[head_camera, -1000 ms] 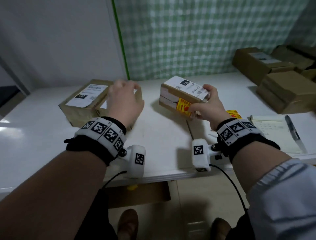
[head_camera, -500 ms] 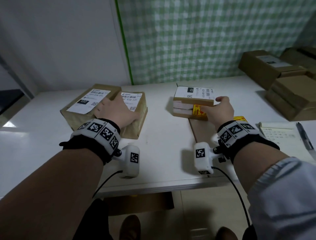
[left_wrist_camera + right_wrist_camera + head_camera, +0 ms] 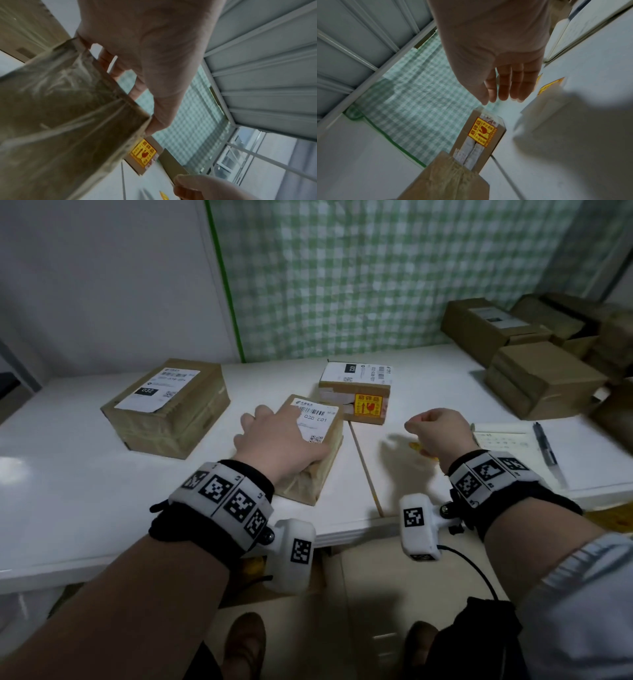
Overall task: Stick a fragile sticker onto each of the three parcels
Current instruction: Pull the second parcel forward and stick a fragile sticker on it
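Three brown parcels stand on the white table (image 3: 85,491). The large parcel (image 3: 164,405) is at the left. My left hand (image 3: 274,436) lies over the small middle parcel (image 3: 318,446) and grips it, fingers curled over its far edge and thumb at its near corner (image 3: 142,75). Behind it, the third parcel (image 3: 354,392) carries a yellow fragile sticker (image 3: 368,405) on its front face (image 3: 482,132). My right hand (image 3: 433,429) hovers empty, fingers relaxed (image 3: 505,92), above loose yellow stickers (image 3: 416,446) lying on the table (image 3: 551,85).
A notebook (image 3: 503,440) with a pen (image 3: 544,443) lies at the right front. Several other brown cartons (image 3: 541,378) are stacked at the back right. A green checked curtain hangs behind the table. A seam (image 3: 363,463) runs between the tabletops.
My left hand slid the small parcel away from the large one to the table's middle. My right hand let go of the stickered parcel and drew back right, over the stickers.
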A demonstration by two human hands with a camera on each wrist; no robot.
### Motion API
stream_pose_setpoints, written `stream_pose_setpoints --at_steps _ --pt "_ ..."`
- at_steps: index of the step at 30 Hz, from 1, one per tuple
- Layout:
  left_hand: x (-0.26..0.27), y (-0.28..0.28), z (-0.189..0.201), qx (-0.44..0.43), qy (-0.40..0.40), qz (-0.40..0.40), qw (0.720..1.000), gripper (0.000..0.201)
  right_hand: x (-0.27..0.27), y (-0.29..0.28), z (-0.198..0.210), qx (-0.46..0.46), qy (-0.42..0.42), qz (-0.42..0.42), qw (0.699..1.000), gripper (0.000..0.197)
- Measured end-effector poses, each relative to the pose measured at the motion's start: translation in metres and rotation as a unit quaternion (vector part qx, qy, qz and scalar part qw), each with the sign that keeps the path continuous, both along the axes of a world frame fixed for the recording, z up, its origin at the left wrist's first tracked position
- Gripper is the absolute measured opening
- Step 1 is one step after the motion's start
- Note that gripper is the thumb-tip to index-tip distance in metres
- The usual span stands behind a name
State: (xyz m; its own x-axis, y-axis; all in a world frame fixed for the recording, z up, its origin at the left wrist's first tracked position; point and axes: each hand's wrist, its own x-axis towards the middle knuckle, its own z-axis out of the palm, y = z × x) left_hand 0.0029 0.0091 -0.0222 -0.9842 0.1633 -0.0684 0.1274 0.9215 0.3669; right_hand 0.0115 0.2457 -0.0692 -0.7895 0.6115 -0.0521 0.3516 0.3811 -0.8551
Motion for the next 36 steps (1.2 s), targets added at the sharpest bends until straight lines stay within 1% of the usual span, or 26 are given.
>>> stream_pose_setpoints --at_steps 4,7,11,15,18,20,21,23,25,30,32,36 --pt "0.009 0.013 -0.003 -0.004 0.005 -0.003 1.0 0.075 0.015 0.01 -0.005 0.069 -0.049 -0.013 0.996 0.015" --pt "0.013 0.02 -0.005 0.003 0.014 -0.003 1.0 0.078 0.019 0.019 -0.01 0.118 -0.086 -0.017 0.989 0.021" --pt "0.015 0.029 -0.009 0.016 0.057 -0.024 0.998 0.07 0.022 0.028 -0.015 0.175 -0.14 -0.005 0.974 0.028" --pt "0.017 0.034 -0.018 -0.01 0.091 -0.054 0.994 0.056 0.014 0.028 -0.026 0.213 -0.177 0.012 0.961 0.037" --pt "0.015 0.034 -0.02 -0.014 0.093 -0.056 0.994 0.054 0.007 0.025 -0.031 0.245 -0.195 0.03 0.949 0.041" --pt "0.013 0.034 -0.02 -0.018 0.093 -0.058 0.994 0.054 0.003 0.022 -0.032 0.254 -0.187 0.024 0.949 0.046" --pt "0.012 0.034 -0.021 -0.019 0.094 -0.059 0.994 0.054 0.0 0.02 -0.033 0.257 -0.18 0.016 0.949 0.044" --pt "0.011 0.035 -0.022 -0.02 0.099 -0.06 0.993 0.055 -0.004 0.015 -0.034 0.264 -0.159 0.01 0.951 0.033" --pt "0.01 0.035 -0.024 -0.019 0.101 -0.059 0.993 0.055 -0.007 0.011 -0.034 0.244 -0.144 0.003 0.959 0.024" --pt "0.01 0.034 -0.024 -0.016 0.104 -0.061 0.993 0.054 -0.004 0.014 -0.034 0.192 -0.132 -0.002 0.973 0.019" --pt "0.01 0.034 -0.023 -0.019 0.101 -0.065 0.993 0.054 0.001 0.014 -0.034 0.186 -0.108 -0.008 0.977 0.018" --pt "0.009 0.031 -0.02 -0.024 0.083 -0.082 0.993 0.056 0.014 0.016 -0.027 0.163 -0.051 -0.024 0.985 0.025"
